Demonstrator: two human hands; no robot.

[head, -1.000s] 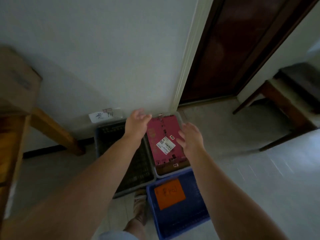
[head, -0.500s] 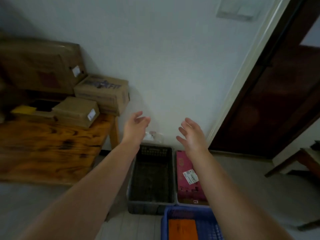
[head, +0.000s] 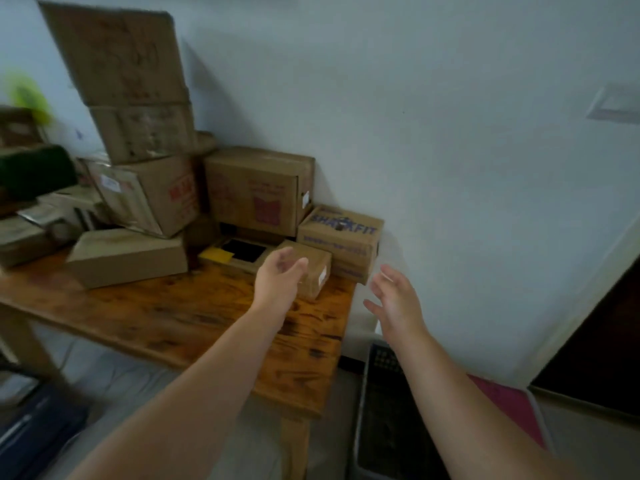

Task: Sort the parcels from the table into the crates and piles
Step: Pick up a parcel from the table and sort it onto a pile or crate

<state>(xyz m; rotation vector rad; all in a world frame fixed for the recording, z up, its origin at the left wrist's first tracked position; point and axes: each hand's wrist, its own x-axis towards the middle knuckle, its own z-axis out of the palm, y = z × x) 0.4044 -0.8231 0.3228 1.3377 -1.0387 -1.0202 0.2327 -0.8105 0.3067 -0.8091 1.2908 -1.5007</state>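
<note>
Small parcel: a plain brown cardboard block with a white label on its end face, resting near the right corner of the surface, a knotty, orange-varnished wooden top on square legs. The left hand lies in front of this parcel, fingers loose and uncurled; contact cannot be told. The right hand, to the parcel's right and off the surface, is spread and holds nothing. Just behind the parcel stand a blue-printed carton and a larger red-printed carton; left of it lie a yellow-and-black flat item, a low flat box and a leaning stack of three cartons. Seven cardboard boxes are countable; others further left are blurred. Below and right of the parcel, on the floor against the pale wall, sit one grey slatted crate and one pink parcel.
</note>
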